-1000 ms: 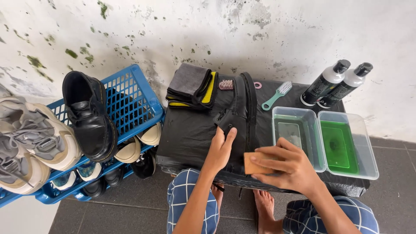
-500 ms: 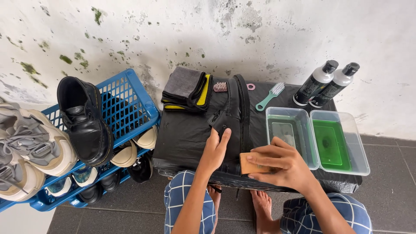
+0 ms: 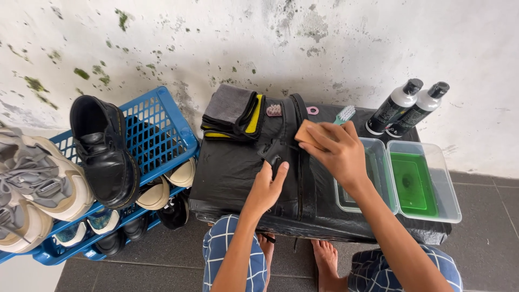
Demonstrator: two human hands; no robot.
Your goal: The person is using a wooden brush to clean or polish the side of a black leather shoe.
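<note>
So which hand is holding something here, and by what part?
The right hand grips a tan brush block by its near end. The left hand only rests flat on the black bag, holding nothing.

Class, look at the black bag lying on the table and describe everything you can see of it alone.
The black bag lies flat on a dark-covered table, filling most of its left and middle. It looks like matte fabric or synthetic leather, with a strap or zip band running lengthwise along its right side. The left hand presses on its middle near a dark buckle or pull. The right hand holds a tan block against its upper part. Folded grey and yellow cloths rest at its far end.
</note>
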